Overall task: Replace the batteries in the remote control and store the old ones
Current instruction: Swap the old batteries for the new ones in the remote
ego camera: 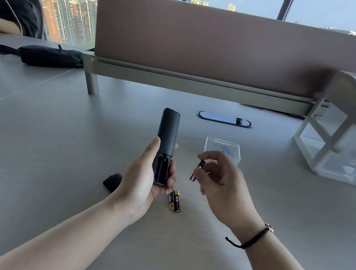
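Midway, an opened black plastic remote control [165, 147] is gripped in the left hand [141, 182], its bay emptied, while a dark cylindrical battery [197, 170] is pinched by the right hand [221, 181], and two black-and-gold batteries [175, 200] lie unstored nearby.

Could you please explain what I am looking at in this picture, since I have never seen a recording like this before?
There is no machine here: a camera worn on a person's head looks forward and down at their two bare hands over a grey desk. The left hand holds a black remote control with its battery compartment open and apparently empty. The right hand pinches a purple battery between its fingertips. On the desk lie two black-and-gold batteries side by side, a small black piece, probably the remote's cover, and a clear plastic box behind the right hand.
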